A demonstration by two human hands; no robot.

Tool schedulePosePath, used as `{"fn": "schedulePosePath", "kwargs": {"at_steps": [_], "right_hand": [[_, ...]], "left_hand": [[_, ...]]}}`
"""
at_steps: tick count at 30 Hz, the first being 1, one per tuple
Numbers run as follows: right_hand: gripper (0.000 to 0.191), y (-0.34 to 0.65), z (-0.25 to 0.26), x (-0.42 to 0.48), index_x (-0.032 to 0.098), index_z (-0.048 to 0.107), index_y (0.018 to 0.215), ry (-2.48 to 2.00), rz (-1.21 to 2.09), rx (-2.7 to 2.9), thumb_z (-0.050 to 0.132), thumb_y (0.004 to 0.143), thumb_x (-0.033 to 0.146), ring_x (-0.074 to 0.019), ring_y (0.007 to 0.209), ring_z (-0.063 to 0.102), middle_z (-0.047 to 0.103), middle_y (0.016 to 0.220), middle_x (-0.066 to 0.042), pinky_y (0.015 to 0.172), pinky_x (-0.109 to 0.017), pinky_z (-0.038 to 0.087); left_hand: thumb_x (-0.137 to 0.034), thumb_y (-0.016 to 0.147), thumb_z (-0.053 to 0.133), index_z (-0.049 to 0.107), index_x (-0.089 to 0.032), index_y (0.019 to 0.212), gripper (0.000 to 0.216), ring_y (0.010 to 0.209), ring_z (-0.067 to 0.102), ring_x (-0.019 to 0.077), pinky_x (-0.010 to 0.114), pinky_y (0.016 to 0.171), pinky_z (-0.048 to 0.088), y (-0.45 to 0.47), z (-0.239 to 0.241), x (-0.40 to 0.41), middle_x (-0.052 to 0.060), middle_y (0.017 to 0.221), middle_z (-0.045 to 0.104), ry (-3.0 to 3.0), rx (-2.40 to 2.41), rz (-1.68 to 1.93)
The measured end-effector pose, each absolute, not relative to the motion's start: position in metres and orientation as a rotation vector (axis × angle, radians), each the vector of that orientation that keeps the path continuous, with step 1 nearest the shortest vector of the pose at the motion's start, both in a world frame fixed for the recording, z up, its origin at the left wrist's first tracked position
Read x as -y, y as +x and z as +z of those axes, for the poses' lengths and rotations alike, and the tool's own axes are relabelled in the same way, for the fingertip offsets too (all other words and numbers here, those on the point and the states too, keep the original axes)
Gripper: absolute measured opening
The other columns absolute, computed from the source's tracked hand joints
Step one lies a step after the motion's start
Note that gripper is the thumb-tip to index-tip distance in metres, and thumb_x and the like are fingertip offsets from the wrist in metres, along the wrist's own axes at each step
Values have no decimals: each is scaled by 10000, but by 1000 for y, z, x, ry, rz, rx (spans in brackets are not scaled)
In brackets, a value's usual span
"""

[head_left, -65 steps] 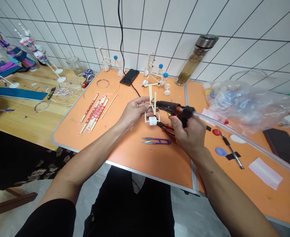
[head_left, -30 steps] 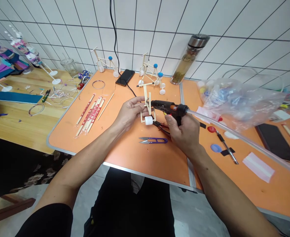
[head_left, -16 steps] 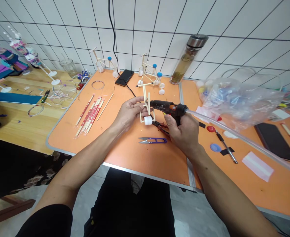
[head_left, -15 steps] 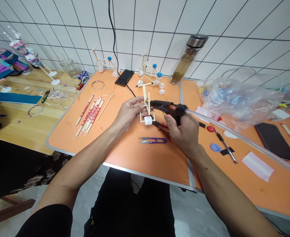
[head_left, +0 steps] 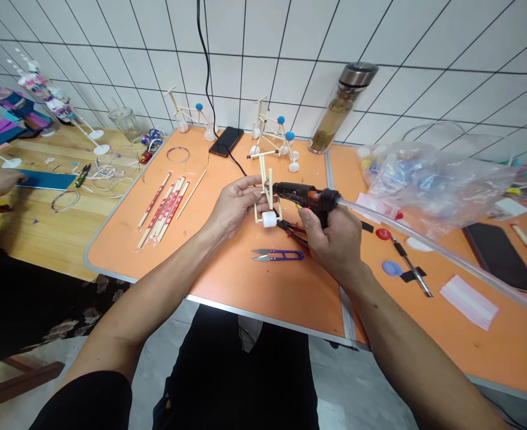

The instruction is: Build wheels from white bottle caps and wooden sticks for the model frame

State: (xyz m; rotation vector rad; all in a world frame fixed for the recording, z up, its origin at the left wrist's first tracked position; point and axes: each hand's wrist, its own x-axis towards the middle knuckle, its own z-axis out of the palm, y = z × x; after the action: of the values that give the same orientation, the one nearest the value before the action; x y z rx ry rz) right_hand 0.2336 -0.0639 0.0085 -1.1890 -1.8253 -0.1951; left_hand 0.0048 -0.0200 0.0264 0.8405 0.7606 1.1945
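Between the fingers of my left hand point(head_left: 233, 206) is a small model bicycle frame point(head_left: 270, 182) built of pale wooden sticks, with a white wheel point(head_left: 269, 219) at its near end. My right hand point(head_left: 335, 233) is wrapped around a black hot glue gun point(head_left: 308, 195). The gun's nozzle points left and meets or nearly meets the sticks; the exact contact is hard to see. A long clear glue stick point(head_left: 425, 242) runs out of its back. Below the model lie purple thread snips point(head_left: 278, 255). Red-handled pliers point(head_left: 297, 230) are partly hidden behind my right hand.
Wrapped chopsticks point(head_left: 167, 209) lie to the left. Finished-looking stick bicycles point(head_left: 272, 132) and a phone point(head_left: 226, 141) are at the back, near a glass tea bottle point(head_left: 342, 110). On the right are a plastic bag point(head_left: 434, 179) and a pen point(head_left: 411, 266). Another person's hand point(head_left: 1, 182) rests at far left.
Another person's hand has come into view at the far left, over the blue strip. My own hands, the glue gun and the model look unmoved.
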Motion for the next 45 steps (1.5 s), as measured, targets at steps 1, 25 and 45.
{"fn": "schedulePosePath", "kwargs": {"at_steps": [1,25,45], "right_hand": [[438,234,8,64,213,769,1035,-1184,-184,1822,572,1158,585,-276,777,735,794,879,-95,698,-395,505],[442,234,10,66,218,766,1015,-1214,-155,1818,588,1144,601,-277,770,717,778,864,-93,695,-399,493],[400,237,13,65,223,731,983,-1234,-124,1823,595,1120,574,-266,748,672,734,832,-85,709,-405,502]], "left_hand": [[-57,872,828,768,-143,1152,299,890,857,192,327,872,703,5,26,20,84,993,880,842,-759,1193],[-66,857,857,782,-159,1142,309,873,852,188,322,870,709,4,26,20,77,996,882,836,-763,1190],[-63,910,800,763,-138,1199,300,999,881,218,326,914,704,5,32,23,124,1091,897,847,-798,1160]]}}
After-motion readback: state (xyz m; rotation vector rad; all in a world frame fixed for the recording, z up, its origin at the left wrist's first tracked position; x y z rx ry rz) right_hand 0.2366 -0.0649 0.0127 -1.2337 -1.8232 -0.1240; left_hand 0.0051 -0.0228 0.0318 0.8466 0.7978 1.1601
